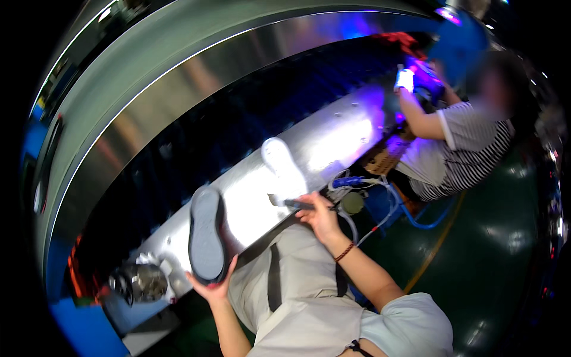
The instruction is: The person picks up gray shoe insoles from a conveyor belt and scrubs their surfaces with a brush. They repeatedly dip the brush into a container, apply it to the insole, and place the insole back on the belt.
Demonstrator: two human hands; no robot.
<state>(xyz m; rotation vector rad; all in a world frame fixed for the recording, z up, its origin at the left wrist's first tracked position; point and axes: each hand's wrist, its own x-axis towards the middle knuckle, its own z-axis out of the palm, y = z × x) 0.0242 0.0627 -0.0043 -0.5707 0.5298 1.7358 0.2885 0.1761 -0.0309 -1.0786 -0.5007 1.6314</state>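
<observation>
"Along the head view's lower middle, what is the left hand doing?"

"Its fingers are holding the near end of a grey sole with a dark rim, thumb on one side, the others on the opposite side. Grey face is pointing up."

"Resting on the bench?"

"It is lying over the bare metal in the picture; contact, cannot tell."

"Right hand?"

"Fingers are closing narrowly round the dark handle of a brush. The tip is pointing left, just beside the lower end of a white sole. Touching or apart, cannot tell; glare is washing out the detail. A dark red bracelet is circling that wrist."

"Surroundings?"

"A metal pot is standing at the bench's near left end, left of the grey sole. White cables are looping beyond the right hand. Farther right, a co-worker in a striped top is sitting, hands near a bright violet-white light."
</observation>
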